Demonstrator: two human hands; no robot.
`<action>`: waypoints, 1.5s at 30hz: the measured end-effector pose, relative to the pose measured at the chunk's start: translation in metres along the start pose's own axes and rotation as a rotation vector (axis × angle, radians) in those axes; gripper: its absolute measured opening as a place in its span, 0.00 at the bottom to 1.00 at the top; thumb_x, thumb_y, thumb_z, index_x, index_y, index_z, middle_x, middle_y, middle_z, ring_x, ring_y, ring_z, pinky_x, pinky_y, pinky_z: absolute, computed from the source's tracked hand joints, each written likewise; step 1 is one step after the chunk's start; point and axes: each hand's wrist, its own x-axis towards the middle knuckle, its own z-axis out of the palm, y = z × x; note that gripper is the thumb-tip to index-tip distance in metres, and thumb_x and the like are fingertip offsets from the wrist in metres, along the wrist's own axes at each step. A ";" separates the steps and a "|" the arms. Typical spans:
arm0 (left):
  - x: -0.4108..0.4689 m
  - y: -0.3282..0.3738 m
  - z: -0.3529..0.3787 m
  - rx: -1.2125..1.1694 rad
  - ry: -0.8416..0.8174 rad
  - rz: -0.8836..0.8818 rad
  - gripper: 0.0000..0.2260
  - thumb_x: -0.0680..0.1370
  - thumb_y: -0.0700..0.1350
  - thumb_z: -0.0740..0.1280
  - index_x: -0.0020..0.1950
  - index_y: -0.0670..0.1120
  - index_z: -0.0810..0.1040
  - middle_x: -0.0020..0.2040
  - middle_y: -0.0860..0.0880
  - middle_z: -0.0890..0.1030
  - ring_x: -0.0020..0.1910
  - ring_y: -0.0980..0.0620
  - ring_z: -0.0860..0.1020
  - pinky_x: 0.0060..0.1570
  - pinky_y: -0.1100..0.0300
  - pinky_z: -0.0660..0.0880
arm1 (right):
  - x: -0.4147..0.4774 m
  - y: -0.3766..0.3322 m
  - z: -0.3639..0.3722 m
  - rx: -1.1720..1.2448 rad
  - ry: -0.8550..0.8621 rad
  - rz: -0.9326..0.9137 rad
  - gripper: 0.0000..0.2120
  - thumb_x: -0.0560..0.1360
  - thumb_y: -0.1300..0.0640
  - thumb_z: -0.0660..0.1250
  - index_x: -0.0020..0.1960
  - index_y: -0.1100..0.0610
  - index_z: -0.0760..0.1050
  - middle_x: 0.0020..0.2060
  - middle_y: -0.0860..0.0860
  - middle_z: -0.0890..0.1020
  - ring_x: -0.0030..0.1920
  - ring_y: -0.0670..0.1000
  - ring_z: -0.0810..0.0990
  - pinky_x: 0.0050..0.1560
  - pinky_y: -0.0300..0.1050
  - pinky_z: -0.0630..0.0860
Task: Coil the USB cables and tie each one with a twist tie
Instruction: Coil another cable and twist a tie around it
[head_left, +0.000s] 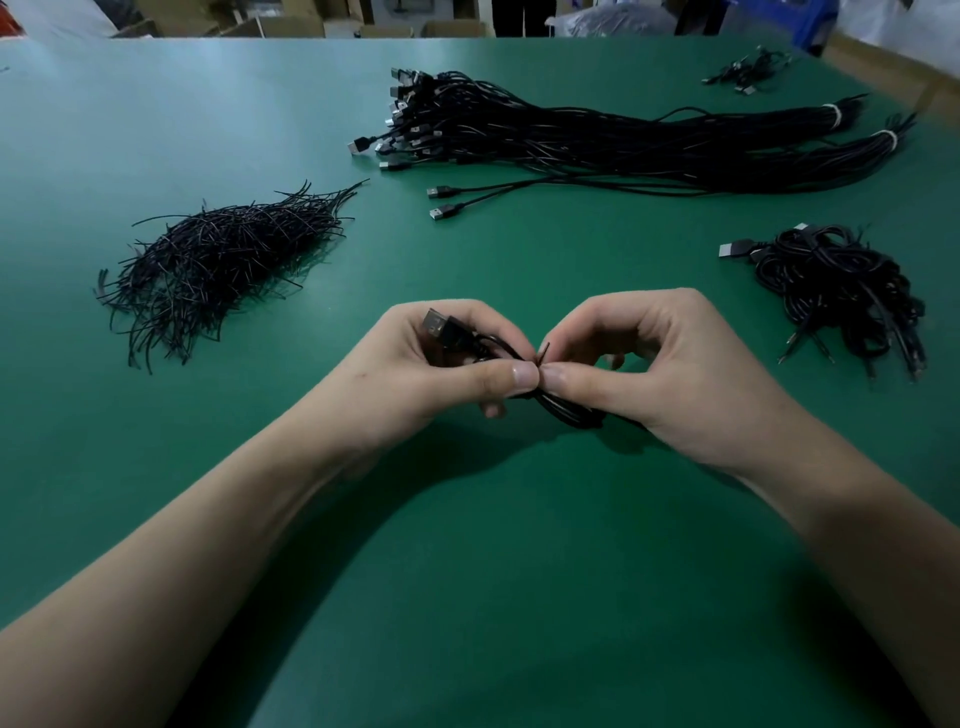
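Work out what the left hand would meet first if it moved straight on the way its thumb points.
The right hand: the left hand points its thumb rightward, the tip almost touching the right thumb above the coiled cable that both hands hold. Depth looks matched, so contact would probably come at once.

Small assembly and packing workshop, bulk cable work.
Wide bench (156, 130) covered with a green mat. At the far middle to right lie long bundles of USB cables (623, 140), banded white at one end, with dozens of plugs fanned out at the other. On the left is a loose heap of black twist ties (218, 260), on the right a pile of coiled cables (841, 291). Cardboard boxes (291, 23) stand beyond the far edge.
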 end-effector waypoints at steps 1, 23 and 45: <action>0.000 0.000 0.000 -0.001 -0.011 -0.026 0.03 0.71 0.43 0.76 0.42 0.50 0.85 0.36 0.51 0.83 0.32 0.54 0.78 0.38 0.65 0.76 | 0.000 0.000 -0.001 -0.024 -0.013 -0.003 0.04 0.72 0.60 0.77 0.41 0.53 0.84 0.36 0.47 0.85 0.37 0.43 0.82 0.42 0.37 0.76; -0.003 0.010 0.001 0.361 0.029 0.129 0.06 0.72 0.44 0.77 0.43 0.45 0.82 0.37 0.52 0.84 0.35 0.55 0.81 0.41 0.64 0.76 | -0.001 0.007 0.006 0.388 -0.071 0.227 0.04 0.71 0.56 0.74 0.38 0.54 0.81 0.31 0.49 0.81 0.32 0.46 0.78 0.34 0.35 0.73; 0.006 -0.011 0.016 0.115 0.336 0.016 0.14 0.71 0.47 0.75 0.53 0.40 0.84 0.44 0.43 0.86 0.40 0.54 0.82 0.44 0.61 0.78 | -0.001 0.002 0.015 -0.588 0.327 -0.120 0.05 0.78 0.50 0.69 0.44 0.50 0.78 0.36 0.43 0.80 0.40 0.45 0.78 0.39 0.48 0.73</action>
